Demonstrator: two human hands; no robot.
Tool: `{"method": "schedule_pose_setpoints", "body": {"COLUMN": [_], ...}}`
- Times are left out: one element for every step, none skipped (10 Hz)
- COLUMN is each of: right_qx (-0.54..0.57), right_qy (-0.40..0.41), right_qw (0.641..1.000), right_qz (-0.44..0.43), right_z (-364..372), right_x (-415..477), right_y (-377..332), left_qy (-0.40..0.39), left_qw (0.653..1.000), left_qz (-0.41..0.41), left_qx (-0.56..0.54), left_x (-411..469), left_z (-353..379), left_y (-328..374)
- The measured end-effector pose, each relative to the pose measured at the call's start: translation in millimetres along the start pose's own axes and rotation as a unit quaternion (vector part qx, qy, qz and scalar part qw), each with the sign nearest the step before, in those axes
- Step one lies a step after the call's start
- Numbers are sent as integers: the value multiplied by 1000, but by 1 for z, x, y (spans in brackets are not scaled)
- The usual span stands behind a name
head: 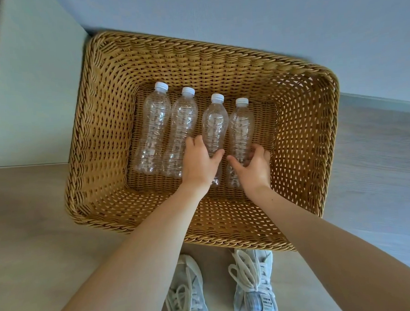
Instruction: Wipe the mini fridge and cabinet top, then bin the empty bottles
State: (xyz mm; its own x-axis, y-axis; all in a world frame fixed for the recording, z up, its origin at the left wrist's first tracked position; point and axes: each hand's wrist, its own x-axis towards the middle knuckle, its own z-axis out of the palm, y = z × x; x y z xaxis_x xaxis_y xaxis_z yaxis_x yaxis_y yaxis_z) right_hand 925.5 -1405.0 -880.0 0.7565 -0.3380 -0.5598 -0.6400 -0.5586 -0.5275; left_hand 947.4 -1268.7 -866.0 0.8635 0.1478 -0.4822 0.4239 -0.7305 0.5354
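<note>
Several empty clear plastic bottles with white caps lie side by side on the bottom of a woven wicker basket point(96, 142). The leftmost bottle point(153, 124) and the second bottle point(182, 123) lie untouched. My left hand point(199, 164) reaches into the basket and grips the lower part of the third bottle point(215, 124), thumb on its right side. My right hand point(253, 166) curls its thumb and fingers round the lower part of the rightmost bottle point(241, 125). Both bottles rest on the basket floor.
The basket stands on a light floor against a pale wall point(239, 15). A pale cabinet side point(29, 93) rises directly left of it. My two white laced shoes point(251, 286) stand just in front of the basket's near rim.
</note>
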Motion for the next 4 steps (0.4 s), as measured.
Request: {"method": "schedule_pose_setpoints", "body": {"right_qx": [-40, -108, -132, -127], "right_qy": [-5, -15, -5, 15], "right_qw": [999, 993, 989, 988], "right_qz": [-20, -42, -62, -88], "right_z": [1, -3, -16, -41], "right_x": [0, -3, -10, -30], "right_y": [-3, -8, -15, -28], "left_qy": [-14, -38, -40, -35], "left_qw": [1000, 999, 997, 990], "left_qz": [-5, -11, 19, 77], "left_qx": [14, 26, 59, 110], "left_x": [0, -1, -8, -25], "left_z": [0, -5, -18, -47], "left_y": [3, 6, 9, 19]}}
